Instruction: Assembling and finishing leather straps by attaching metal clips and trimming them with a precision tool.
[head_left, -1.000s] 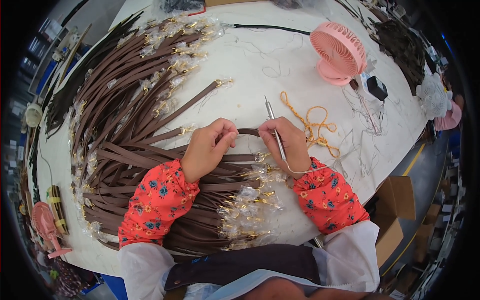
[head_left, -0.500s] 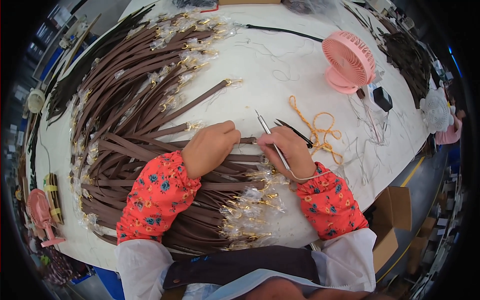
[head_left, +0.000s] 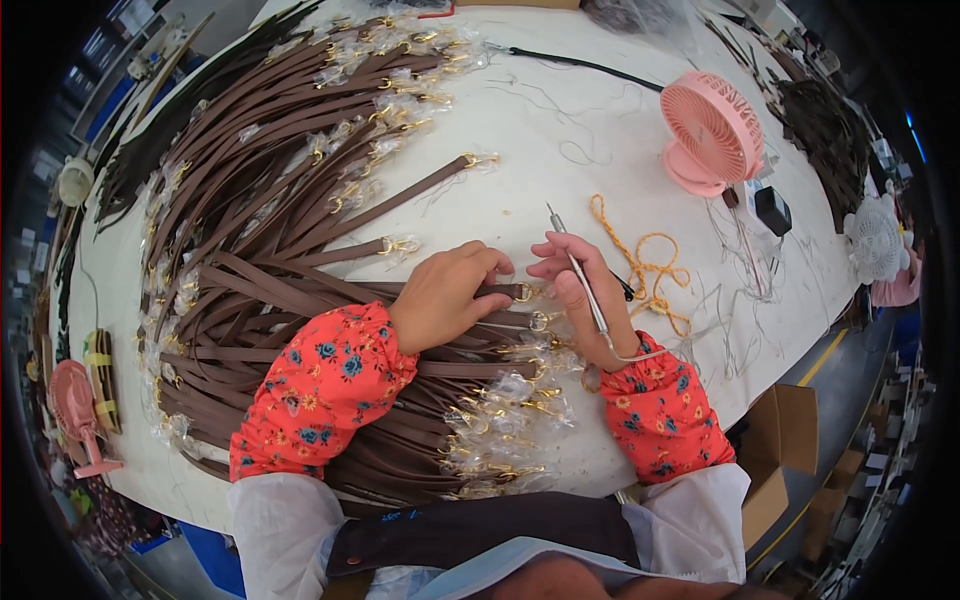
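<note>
A broad white tabletop [head_left: 545, 180] fills most of the frame, its edges bowed by the lens. A large heap of flat, dark-brown straps [head_left: 260, 275] with gold metal clasps in clear plastic wrap spreads from the upper left to the lower centre. Two red floral-print sleeves [head_left: 315, 390] reach up from the lower left and lower right. An open brown cardboard box [head_left: 790, 430] stands at the lower right, beyond the tabletop's edge. A round pink plastic fan [head_left: 712, 130] stands at the upper right.

At the centre, the left hand [head_left: 450, 297] is palm down over the heap, thumb and forefinger apart at the end of one brown strap [head_left: 506, 290]; whether they touch it, I cannot tell. Just to its right, the right hand [head_left: 590, 290] holds a slim silver pen-shaped tool [head_left: 588, 288], fingers loosely curled, tool tip pointing to the top of the frame. A looped yellow-orange braided cord [head_left: 650, 272] lies right of centre, near that hand. A thin pale cable [head_left: 645, 356] trails from the tool's lower end across the right wrist. Smallest, that strap's gold clasp [head_left: 526, 292] lies between the two hands.
</note>
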